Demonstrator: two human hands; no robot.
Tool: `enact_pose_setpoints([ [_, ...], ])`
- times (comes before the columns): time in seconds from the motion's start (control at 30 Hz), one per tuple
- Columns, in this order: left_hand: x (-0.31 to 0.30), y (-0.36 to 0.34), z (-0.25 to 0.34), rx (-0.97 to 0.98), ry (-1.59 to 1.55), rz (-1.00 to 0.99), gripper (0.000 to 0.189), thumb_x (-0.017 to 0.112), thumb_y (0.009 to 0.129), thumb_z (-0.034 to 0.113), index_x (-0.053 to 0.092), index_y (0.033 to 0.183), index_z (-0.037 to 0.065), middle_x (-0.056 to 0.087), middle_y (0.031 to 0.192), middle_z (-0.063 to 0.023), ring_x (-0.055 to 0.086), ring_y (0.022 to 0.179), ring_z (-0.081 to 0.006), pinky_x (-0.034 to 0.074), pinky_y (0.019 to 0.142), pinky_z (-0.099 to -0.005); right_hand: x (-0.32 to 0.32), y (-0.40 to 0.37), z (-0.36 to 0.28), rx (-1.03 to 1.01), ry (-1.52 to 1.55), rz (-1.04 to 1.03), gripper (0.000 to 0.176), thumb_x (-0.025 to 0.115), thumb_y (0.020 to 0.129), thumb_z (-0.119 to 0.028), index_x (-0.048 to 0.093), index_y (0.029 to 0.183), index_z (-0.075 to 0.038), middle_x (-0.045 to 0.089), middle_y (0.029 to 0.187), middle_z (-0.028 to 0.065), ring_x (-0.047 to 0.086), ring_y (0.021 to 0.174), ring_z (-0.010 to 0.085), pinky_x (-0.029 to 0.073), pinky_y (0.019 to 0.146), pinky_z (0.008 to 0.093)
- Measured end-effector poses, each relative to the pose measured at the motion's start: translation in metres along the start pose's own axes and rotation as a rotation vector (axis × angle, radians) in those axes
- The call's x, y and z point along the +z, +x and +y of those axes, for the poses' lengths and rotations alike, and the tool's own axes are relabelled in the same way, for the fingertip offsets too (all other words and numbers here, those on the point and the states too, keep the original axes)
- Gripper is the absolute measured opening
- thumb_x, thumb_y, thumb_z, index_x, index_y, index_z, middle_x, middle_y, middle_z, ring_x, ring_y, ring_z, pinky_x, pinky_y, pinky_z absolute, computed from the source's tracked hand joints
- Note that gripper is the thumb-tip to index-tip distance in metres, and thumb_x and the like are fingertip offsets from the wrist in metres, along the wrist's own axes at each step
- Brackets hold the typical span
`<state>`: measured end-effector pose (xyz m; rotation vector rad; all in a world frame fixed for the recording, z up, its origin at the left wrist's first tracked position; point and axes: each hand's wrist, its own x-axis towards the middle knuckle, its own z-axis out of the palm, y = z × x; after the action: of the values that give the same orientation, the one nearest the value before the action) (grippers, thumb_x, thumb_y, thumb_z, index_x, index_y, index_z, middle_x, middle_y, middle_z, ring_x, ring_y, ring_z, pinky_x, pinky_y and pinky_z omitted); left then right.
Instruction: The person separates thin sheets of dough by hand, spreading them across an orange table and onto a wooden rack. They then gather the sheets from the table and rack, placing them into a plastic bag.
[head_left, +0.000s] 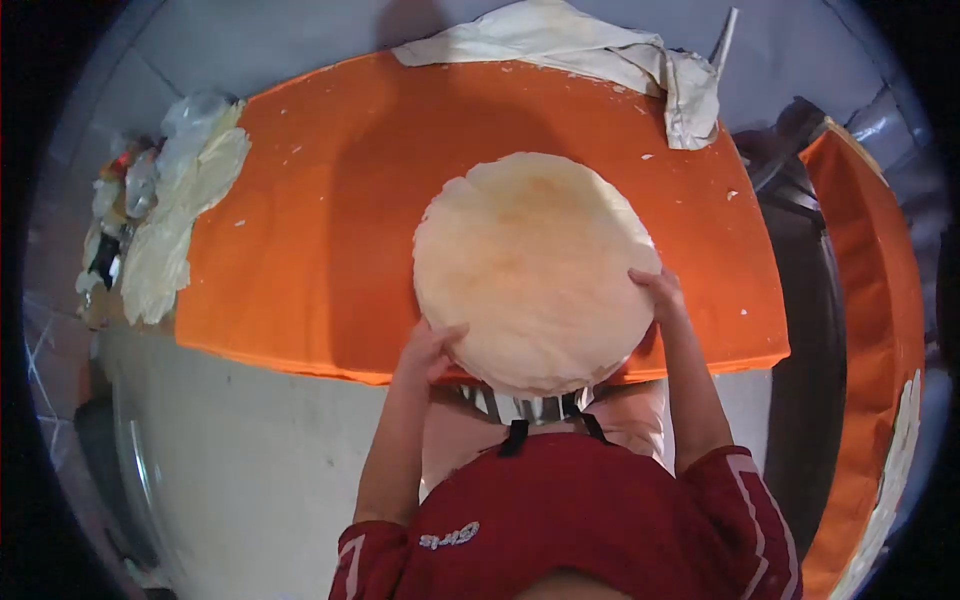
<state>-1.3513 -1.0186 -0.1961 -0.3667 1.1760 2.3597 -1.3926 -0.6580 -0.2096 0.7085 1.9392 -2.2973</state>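
Note:
A stack of thin, round, pale flatbreads (530, 270), lightly browned on top and ragged along its edge, is between my two hands at the near side of the orange-covered table (380, 220). My left hand (432, 347) is closed on its lower left edge, thumb on top and fingers partly hidden beneath. On the right edge, my right hand (660, 290) grips the stack the same way, its thumb lying over the rim. The near part of the stack overhangs the table's front edge in this view.
More pale thin sheets (165, 240) lie over the table's left end, beside plastic bags (140, 180). A whitish cloth (560, 45) drapes the far edge. Another orange-covered surface (875, 300) stands at right, across a gap. Small white flakes dot the table.

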Motion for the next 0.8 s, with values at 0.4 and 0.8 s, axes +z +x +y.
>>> enact_pose_setpoints([
  [0.4,-0.036,-0.053,0.058,0.125,-0.051,0.05,0.046,0.053,0.075,0.018,0.035,0.113,0.0,0.044,0.111,-0.011,0.045,0.1,-0.0216,0.04,0.084,-0.0351,-0.007,-0.081,-0.025,0.598,-0.572,-0.737,0.022,0.057,0.073,-0.019,0.058,0.086,-0.001,0.058,0.066,0.0051,0.056,0.063,0.0131,0.047,0.06,0.0256],
  [0.8,-0.035,-0.015,0.009,0.429,0.445,0.554,0.062,0.061,0.068,0.009,0.023,0.116,0.001,0.038,0.112,-0.0126,0.041,0.101,-0.0226,0.037,0.084,-0.0311,0.099,0.084,-0.075,-0.018,-0.389,-0.339,0.047,0.05,0.076,-0.045,0.056,0.091,-0.001,0.055,0.076,0.0035,0.05,0.072,0.0108,0.04,0.064,0.0226],
])
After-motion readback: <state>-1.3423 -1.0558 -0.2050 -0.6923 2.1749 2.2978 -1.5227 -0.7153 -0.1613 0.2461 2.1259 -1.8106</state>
